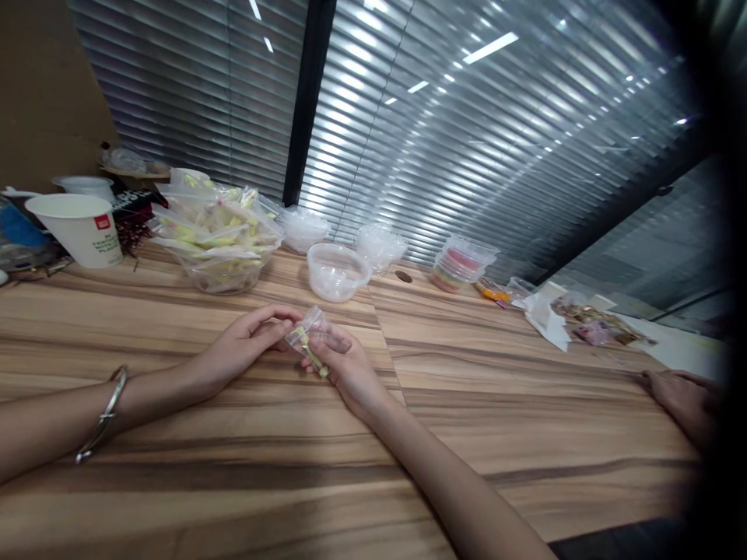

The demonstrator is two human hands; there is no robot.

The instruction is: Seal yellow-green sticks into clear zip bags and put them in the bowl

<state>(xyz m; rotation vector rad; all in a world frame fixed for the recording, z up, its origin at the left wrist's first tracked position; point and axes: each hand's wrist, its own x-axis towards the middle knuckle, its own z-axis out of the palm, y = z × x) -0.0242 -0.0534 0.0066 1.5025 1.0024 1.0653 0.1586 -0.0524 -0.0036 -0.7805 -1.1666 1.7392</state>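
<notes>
A small clear zip bag [315,320] with yellow-green pieces inside is held above the wooden table, near its middle. My right hand [350,369] grips it, thumb across the front and fingers behind. From the other side, my left hand [254,342] closes its thumb and fingers at the bag's left edge; its fingertips are partly hidden. A metal bangle [105,420] circles my left wrist. Just behind the bag stands a round clear plastic tub [338,274]. Left of that tub, a clear bowl [225,278] is heaped with similar filled zip bags [215,225].
A white paper cup [78,233] stands at the left. Clear plastic containers [379,247] and stacked tubs with coloured contents [461,264] line the back by the blinds. An orange-handled tool [495,293] and crumpled white paper [545,317] lie right. Another person's hand [680,400] rests far right.
</notes>
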